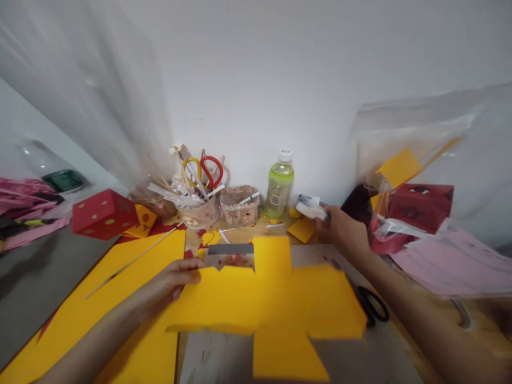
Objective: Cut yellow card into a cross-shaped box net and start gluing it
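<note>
A cross-shaped yellow paper cutout (272,298) with small side flaps is in front of me. My left hand (182,277) pinches its upper left edge between thumb and fingers. Farther back on the right, my right hand (340,226) is closed round a small white and dark blue object (312,207), too blurred to name. Below that hand lies a small orange-yellow paper square (302,229). Black-handled scissors (374,306) stick out beside the cutout's right arm, their blades hidden.
A large yellow sheet (132,309) with a thin stick (132,261) covers the left side. Along the wall stand a cup of scissors and sticks (200,210), a small basket (240,208) and a green drink bottle (279,186). A red spotted box (104,214) and pink papers (444,261) flank them.
</note>
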Tool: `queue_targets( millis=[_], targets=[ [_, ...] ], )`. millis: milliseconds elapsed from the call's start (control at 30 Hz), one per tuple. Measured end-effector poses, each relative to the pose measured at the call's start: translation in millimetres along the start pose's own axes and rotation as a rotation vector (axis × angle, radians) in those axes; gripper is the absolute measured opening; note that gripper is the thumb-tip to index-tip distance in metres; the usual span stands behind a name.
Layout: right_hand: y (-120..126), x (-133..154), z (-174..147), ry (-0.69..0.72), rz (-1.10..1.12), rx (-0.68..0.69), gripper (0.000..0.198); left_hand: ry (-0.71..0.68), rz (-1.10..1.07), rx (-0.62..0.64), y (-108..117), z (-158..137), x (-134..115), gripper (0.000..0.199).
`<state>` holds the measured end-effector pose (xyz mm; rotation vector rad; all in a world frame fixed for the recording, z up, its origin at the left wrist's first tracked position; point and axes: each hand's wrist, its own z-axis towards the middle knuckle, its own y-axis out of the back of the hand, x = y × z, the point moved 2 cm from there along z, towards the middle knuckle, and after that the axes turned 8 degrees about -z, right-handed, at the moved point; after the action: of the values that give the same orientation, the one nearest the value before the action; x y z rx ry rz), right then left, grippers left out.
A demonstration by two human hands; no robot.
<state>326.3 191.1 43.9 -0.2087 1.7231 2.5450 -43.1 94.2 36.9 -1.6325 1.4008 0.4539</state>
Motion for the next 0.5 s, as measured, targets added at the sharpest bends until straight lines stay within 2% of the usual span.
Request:
queue_targets(
  millis=[67,133,267,367,500],
  targets=[
    [-6.5,4.1,3.4,0.115,-0.009,0.0,0.028,0.052,0.073,-0.011,0.6,-3.8,9.1,0.013],
    [-12.5,7.8,6.2,0.257,-0.005,0.004,0.027,0.043,0.145,-0.03,-0.1,-4.9,13.8,0.014],
    [-19.5,6.4,8.5,0.465,0.009,0.005,0.04,-0.122,0.492,-0.056,-1.2,-3.4,9.1,0.01],
    [-23.0,-0.8,10.3,0.494,0.012,0.022,0.044,-0.26,0.805,-0.029,-4.7,-4.0,0.9,0.011],
    [-26.4,-6.6,14.7,0.464,0.013,0.025,0.037,-0.381,1.107,0.096,-17.8,-0.6,-6.4,0.02]
  ],
)
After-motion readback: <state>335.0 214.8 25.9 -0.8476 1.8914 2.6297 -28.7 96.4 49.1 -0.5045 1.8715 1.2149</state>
